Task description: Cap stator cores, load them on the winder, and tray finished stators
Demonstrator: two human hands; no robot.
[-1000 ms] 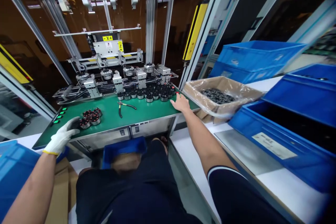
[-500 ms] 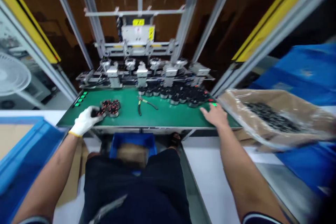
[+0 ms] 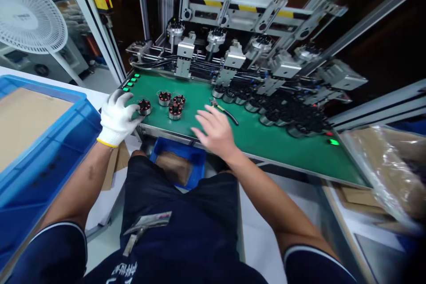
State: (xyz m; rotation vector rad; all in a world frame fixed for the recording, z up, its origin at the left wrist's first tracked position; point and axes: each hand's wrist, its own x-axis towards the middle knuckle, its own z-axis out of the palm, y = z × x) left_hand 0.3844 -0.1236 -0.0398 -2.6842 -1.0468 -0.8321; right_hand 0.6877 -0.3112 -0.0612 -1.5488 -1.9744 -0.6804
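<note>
My left hand [image 3: 118,117], in a white knitted glove with a yellow cuff, is at the left end of the green work surface [image 3: 266,137]. Its fingers are spread, thumb and fingertips right beside a motor stator [image 3: 144,107] with copper windings; whether they touch it I cannot tell. Three similar stators stand close together to its right, one of them the front stator [image 3: 175,112]. My bare right hand [image 3: 216,133] hovers with outstretched fingers over the front middle of the surface, holding nothing. Just beyond it lie pliers [image 3: 226,112] with dark and yellow handles.
Several black-topped stators [image 3: 276,108] crowd the right half, before a metal fixture machine [image 3: 234,57]. Green-lit buttons [image 3: 131,82] sit at the left end, another lit button [image 3: 333,142] at the right. A blue crate [image 3: 76,111] stands left, a plastic-lined box [image 3: 376,155] right.
My right hand has moved from the right-end button to the middle of the surface. My left hand's fingers have spread, and one stator now stands apart from the group. The view has turned.
</note>
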